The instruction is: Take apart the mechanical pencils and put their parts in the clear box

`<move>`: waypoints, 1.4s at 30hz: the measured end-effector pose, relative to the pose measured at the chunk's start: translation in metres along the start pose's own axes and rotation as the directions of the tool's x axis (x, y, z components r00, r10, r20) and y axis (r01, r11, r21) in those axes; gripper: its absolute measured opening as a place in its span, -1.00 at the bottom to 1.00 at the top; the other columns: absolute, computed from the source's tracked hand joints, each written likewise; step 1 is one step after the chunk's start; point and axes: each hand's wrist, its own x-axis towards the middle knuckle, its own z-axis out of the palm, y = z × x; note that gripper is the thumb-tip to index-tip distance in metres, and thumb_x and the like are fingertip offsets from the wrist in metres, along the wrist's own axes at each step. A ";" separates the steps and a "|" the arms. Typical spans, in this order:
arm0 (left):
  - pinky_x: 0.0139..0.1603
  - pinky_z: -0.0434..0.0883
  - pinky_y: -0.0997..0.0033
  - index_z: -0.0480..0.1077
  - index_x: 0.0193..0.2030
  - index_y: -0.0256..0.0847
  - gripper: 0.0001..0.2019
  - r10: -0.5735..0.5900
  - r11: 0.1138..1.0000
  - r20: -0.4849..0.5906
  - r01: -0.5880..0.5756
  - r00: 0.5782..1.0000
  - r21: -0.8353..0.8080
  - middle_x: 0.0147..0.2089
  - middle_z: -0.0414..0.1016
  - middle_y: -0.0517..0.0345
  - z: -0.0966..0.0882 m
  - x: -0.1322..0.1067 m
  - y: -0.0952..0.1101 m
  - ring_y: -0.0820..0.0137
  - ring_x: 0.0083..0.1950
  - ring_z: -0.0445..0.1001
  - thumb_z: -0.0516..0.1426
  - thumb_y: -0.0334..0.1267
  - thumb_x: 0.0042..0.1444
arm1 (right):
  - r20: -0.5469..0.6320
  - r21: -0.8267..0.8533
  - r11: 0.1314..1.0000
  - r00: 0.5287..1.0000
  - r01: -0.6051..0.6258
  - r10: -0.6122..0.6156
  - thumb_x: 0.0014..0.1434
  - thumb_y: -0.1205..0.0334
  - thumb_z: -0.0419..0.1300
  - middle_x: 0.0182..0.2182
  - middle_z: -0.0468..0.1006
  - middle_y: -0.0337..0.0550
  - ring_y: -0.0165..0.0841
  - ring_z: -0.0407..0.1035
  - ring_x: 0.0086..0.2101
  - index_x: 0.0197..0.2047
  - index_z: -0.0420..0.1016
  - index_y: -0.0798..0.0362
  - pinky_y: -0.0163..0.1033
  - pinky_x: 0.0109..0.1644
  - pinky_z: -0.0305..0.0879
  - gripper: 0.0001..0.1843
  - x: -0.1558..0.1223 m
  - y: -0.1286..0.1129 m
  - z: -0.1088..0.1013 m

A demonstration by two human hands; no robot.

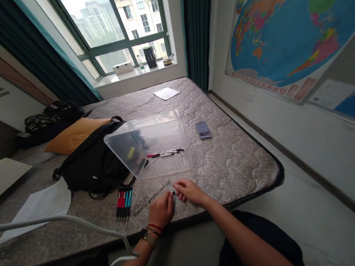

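Note:
My left hand [161,209] is closed in a fist low over the mattress's near edge, with the end of a small black piece [174,193] poking out by the thumb. Close to its right, my right hand [190,192] has its fingers pinched together near that piece; what they hold, if anything, is too small to make out. To the left lies a neat row of red and blue pens [123,203] with black tips. Beyond my hands, a clear plastic box [162,132] holds a few loose pen parts [167,154], some red, white and black.
A black backpack [90,164] touches the box's left side, near an orange cushion [76,135]. Printed sheets [37,207] lie at left, and a white cable [64,218] crosses the foreground. A blurred bluish item [203,130] and white paper [166,93] rest on the mattress [237,157].

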 end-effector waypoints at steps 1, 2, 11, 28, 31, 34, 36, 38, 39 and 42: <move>-0.44 0.22 0.40 0.33 -0.34 -0.12 -0.71 0.000 1.000 0.004 0.000 1.000 0.002 -0.47 0.47 0.16 0.000 0.000 0.000 0.36 -0.44 0.47 -0.09 -0.18 0.37 | -0.014 -0.051 0.999 1.000 0.008 -0.009 0.23 -0.08 0.17 -0.51 0.44 -0.27 -0.49 0.31 -0.59 -0.27 0.43 0.10 -0.41 -0.55 0.24 -0.63 0.002 0.004 0.002; -0.43 0.23 0.40 0.34 -0.34 -0.12 -0.71 0.000 1.000 0.006 0.000 1.000 0.002 -0.47 0.47 0.16 0.000 0.000 0.000 0.36 -0.43 0.47 -0.09 -0.18 0.37 | -0.019 -0.090 0.996 1.000 0.015 -0.017 0.25 -0.06 0.15 -0.53 0.43 -0.28 -0.49 0.30 -0.60 -0.29 0.42 0.10 -0.42 -0.56 0.22 -0.65 0.002 0.008 0.003; -0.39 0.32 0.39 0.30 -0.03 -0.17 -0.78 -0.043 0.998 -0.027 0.041 0.999 -0.053 -0.35 0.55 0.12 0.001 -0.002 0.000 0.30 -0.37 0.55 -0.10 -0.18 0.38 | 0.002 -0.440 0.892 0.994 0.101 -0.112 0.28 0.12 0.14 -0.54 0.47 -0.29 -0.46 0.33 -0.53 -0.31 0.42 0.07 -0.38 -0.45 0.15 -0.79 -0.005 0.000 0.004; -0.22 0.45 0.34 0.18 0.18 -0.21 -0.65 -0.048 0.981 -0.114 0.026 0.992 -0.191 -0.15 0.57 0.01 0.006 -0.007 -0.008 0.26 -0.19 0.58 0.03 -0.14 0.32 | -0.197 0.007 0.984 0.965 0.179 -0.174 0.21 -0.04 0.14 -0.45 0.50 -0.25 -0.43 0.38 -0.55 -0.25 0.34 0.04 -0.39 -0.60 0.23 -0.71 0.000 -0.002 0.005; -0.26 0.43 0.39 0.29 0.07 -0.19 -0.75 -0.056 0.981 -0.095 0.037 0.994 -0.190 -0.24 0.57 0.08 0.003 -0.004 -0.004 0.31 -0.27 0.56 0.02 -0.17 0.33 | -0.356 0.156 0.978 0.931 0.141 -0.077 0.15 -0.10 0.15 -0.48 0.48 -0.27 -0.45 0.36 -0.60 -0.30 0.29 0.04 -0.42 -0.65 0.22 -0.64 0.007 -0.003 -0.003; -0.25 0.41 0.41 0.37 -0.08 -0.16 -0.83 -0.042 0.980 -0.053 0.031 0.998 -0.198 -0.29 0.55 0.12 0.000 -0.002 -0.002 0.34 -0.29 0.55 0.00 -0.19 0.34 | -0.387 0.199 0.971 0.921 0.135 -0.048 0.13 -0.11 0.19 -0.49 0.47 -0.28 -0.47 0.36 -0.60 -0.29 0.30 0.05 -0.44 -0.65 0.24 -0.63 0.008 -0.003 -0.005; -0.26 0.42 0.40 0.37 -0.09 -0.16 -0.83 -0.038 0.980 -0.051 0.027 0.998 -0.196 -0.30 0.56 0.11 -0.001 -0.001 -0.001 0.34 -0.30 0.55 0.02 -0.19 0.33 | -0.365 0.152 0.977 0.927 0.152 -0.087 0.12 -0.11 0.21 -0.49 0.47 -0.27 -0.47 0.34 -0.60 -0.29 0.33 0.05 -0.44 -0.65 0.23 -0.62 0.008 -0.002 -0.004; -0.27 0.43 0.40 0.35 -0.01 -0.18 -0.81 -0.029 0.980 -0.058 0.017 0.998 -0.198 -0.28 0.57 0.10 0.000 -0.002 -0.002 0.34 -0.31 0.55 0.03 -0.21 0.32 | -0.333 0.088 0.981 0.933 0.172 -0.134 0.13 -0.09 0.21 -0.48 0.48 -0.26 -0.46 0.34 -0.59 -0.28 0.37 0.06 -0.43 -0.64 0.22 -0.64 0.008 -0.001 -0.002; -0.27 0.43 0.39 0.34 0.04 -0.19 -0.78 -0.016 0.979 -0.060 0.003 0.998 -0.202 -0.26 0.57 0.08 0.000 -0.002 -0.003 0.33 -0.30 0.55 0.02 -0.23 0.32 | -0.309 0.054 0.983 0.939 0.175 -0.150 0.14 -0.07 0.21 -0.47 0.48 -0.25 -0.45 0.34 -0.58 -0.27 0.39 0.07 -0.42 -0.63 0.21 -0.65 0.008 0.000 -0.001; -0.19 0.46 0.35 0.29 0.14 -0.18 -0.72 0.056 0.972 -0.043 -0.065 0.997 -0.226 -0.14 0.59 0.03 0.000 -0.004 -0.004 0.31 -0.22 0.57 0.00 -0.29 0.31 | -0.175 -0.121 0.974 0.961 0.194 -0.213 0.19 0.05 0.19 -0.41 0.55 -0.19 -0.42 0.37 -0.53 -0.20 0.50 0.08 -0.36 -0.51 0.27 -0.73 0.007 0.004 0.002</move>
